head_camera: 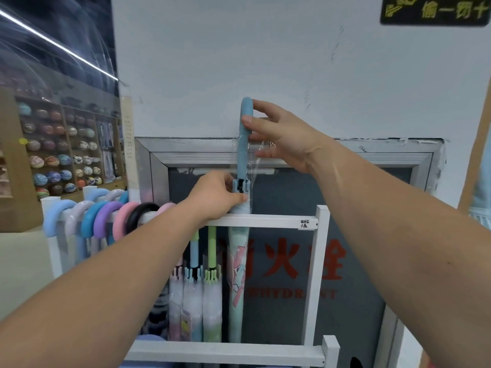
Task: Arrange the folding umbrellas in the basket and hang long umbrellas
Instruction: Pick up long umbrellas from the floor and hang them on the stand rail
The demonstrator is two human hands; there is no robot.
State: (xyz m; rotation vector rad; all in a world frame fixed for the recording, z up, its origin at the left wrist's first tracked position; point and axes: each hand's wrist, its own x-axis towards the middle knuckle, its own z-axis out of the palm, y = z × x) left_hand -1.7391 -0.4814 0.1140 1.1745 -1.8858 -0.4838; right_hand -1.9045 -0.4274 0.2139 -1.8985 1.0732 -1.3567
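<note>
A long light-blue umbrella [238, 274] stands upright behind the top bar of a white rack [268, 220]. Its straight blue handle [245, 134] rises above the bar, with a clear plastic wrap [254, 166] hanging beside it. My left hand [215, 196] grips the umbrella just below the handle, at the bar. My right hand [279, 136] pinches the handle near its top, thumb in front. Several long umbrellas with curved handles [106, 217] hang from the bar's left part. Two more straight-handled umbrellas [204, 296] hang lower inside the rack.
Behind the rack are a white wall and a metal-framed fire hydrant cabinet [345, 155] with red lettering. A shelf of balls [58, 155] stands at the far left. The rack's lower bar [225, 353] crosses the bottom of the view.
</note>
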